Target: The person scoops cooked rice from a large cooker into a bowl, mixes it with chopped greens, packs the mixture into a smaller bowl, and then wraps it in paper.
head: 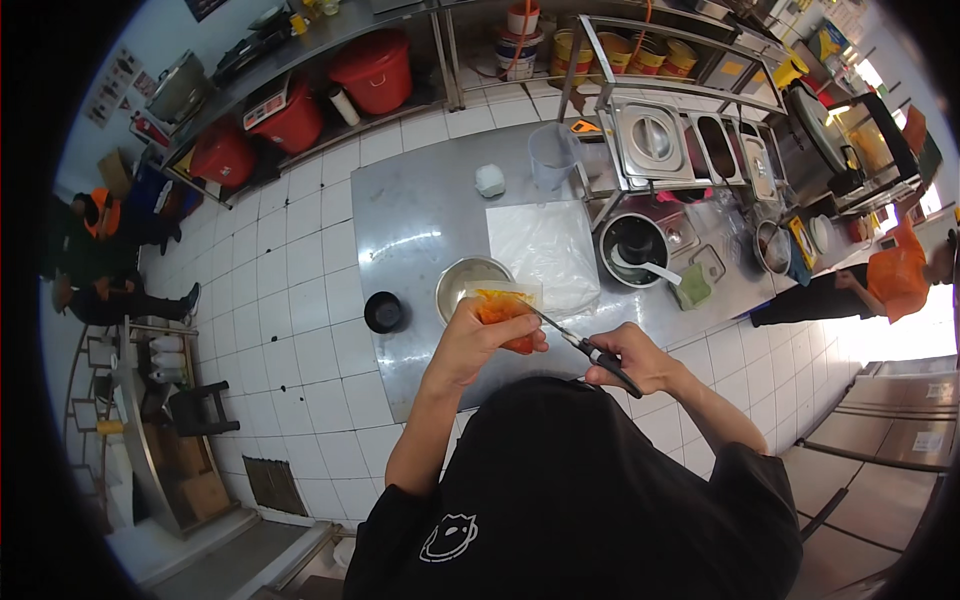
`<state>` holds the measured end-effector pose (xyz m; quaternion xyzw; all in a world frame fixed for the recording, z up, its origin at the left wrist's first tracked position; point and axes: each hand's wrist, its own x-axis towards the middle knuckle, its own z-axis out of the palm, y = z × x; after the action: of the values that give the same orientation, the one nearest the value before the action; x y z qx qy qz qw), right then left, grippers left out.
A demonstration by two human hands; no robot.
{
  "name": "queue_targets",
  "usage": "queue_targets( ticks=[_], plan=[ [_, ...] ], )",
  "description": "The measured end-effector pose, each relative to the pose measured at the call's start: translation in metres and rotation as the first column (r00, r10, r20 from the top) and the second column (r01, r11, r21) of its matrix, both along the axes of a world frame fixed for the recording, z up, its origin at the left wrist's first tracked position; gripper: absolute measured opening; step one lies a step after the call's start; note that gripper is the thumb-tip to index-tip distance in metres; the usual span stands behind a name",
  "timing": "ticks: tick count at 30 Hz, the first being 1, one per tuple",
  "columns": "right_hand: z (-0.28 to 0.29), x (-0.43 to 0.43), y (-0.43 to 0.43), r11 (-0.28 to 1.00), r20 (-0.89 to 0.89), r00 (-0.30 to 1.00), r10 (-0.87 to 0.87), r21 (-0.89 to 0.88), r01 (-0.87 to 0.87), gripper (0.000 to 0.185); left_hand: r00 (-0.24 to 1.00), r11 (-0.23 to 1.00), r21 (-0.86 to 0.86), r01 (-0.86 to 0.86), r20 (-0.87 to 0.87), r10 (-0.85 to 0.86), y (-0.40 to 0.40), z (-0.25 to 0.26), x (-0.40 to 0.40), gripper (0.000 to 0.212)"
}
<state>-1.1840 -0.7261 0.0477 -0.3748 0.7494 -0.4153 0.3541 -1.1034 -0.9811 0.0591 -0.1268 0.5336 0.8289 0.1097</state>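
My left hand [480, 337] grips a clear plastic pouch [504, 300] with orange-red contents, held over the near edge of a steel bowl [452, 279]. In my right hand [628, 358] is a pair of scissors with black handles [609, 361]; their blades reach to the pouch's upper right side. Whether the blades are parted cannot be told. A small black bowl [383, 312] stands left of the steel bowl. Behind the pouch lies a sheet of clear plastic [544, 251] on the steel table [420, 202].
On the table are a wrapped white lump [490, 181], a clear pitcher [552, 157], and a pot with a white ladle [634, 251]. A steel rack with lidded pans [651, 142] stands at the right. A person in orange [896, 270] is far right; others are at far left.
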Motion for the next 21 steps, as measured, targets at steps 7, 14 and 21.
queue_targets(
  ticks=[7, 14, 21],
  plan=[
    [-0.001, -0.001, -0.011, 0.999, -0.070, 0.998, 0.011, 0.033, -0.008, 0.062, 0.999, 0.999, -0.004, -0.033, 0.009, 0.033, -0.004, -0.004, 0.000, 0.015],
    [-0.007, -0.009, -0.006, 0.991, 0.105, 0.987, 0.121, -0.072, -0.113, 0.058, 0.999, 0.999, -0.033, -0.040, -0.012, 0.039, -0.002, -0.007, -0.003, 0.016],
    [0.014, -0.006, -0.015, 0.984, 0.025, 0.994, 0.107, 0.141, -0.109, 0.055, 0.999, 0.998, -0.061, 0.026, 0.040, -0.023, 0.006, -0.021, -0.003, 0.016]
  ],
)
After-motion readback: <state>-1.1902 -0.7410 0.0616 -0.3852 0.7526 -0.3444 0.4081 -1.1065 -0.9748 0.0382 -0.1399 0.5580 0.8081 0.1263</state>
